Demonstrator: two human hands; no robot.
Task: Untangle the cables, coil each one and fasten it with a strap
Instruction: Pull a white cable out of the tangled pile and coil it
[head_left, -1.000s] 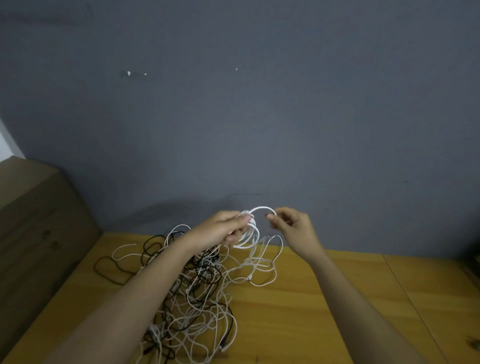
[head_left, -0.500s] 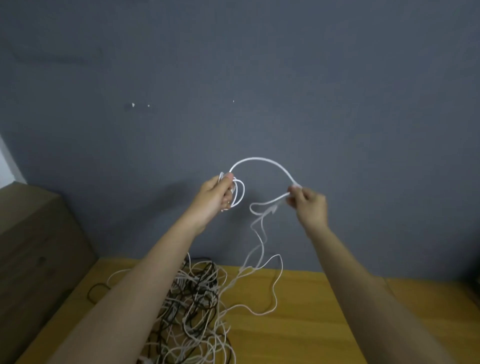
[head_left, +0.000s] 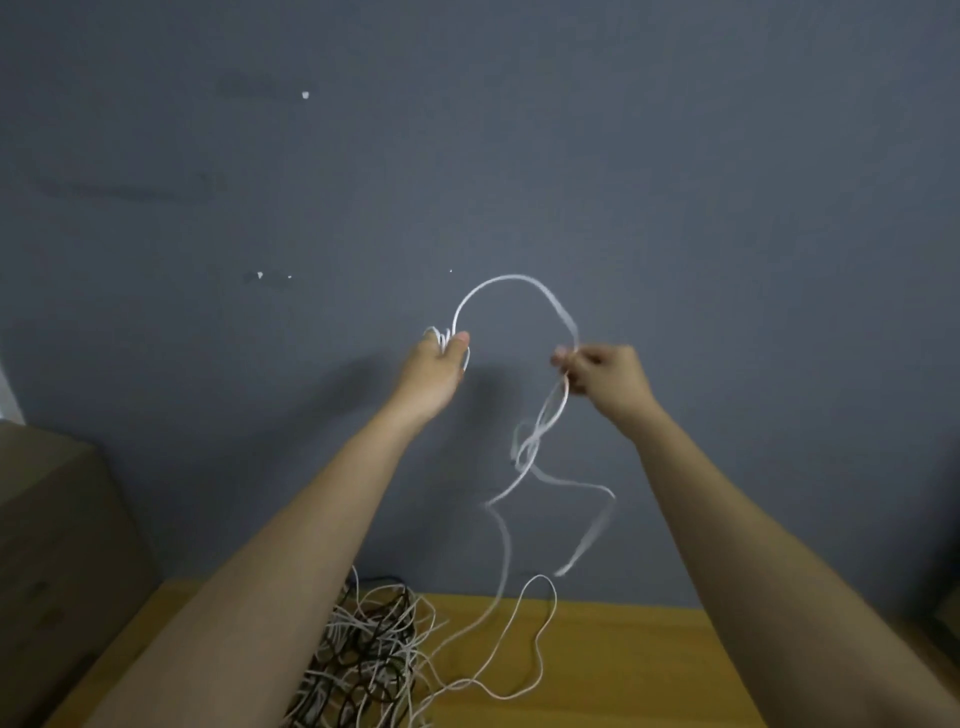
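Note:
My left hand (head_left: 435, 371) is raised in front of the grey wall and grips a small coil of white cable (head_left: 506, 280) between thumb and fingers. From there the cable arches over to my right hand (head_left: 602, 376), which pinches it. Below my right hand the cable hangs blurred, twists round itself and trails down to the wooden table (head_left: 623, 670). A tangle of white and black cables (head_left: 371, 660) lies on the table under my left forearm, partly hidden by it.
A brown cardboard box (head_left: 62, 561) stands at the left edge of the table against the grey wall (head_left: 519, 130). A dark object shows at the far right edge.
Both hands have risen from just above the tangle to high in front of the wall and moved apart. The white cable has been drawn up out of the pile, and the arch between my hands has widened.

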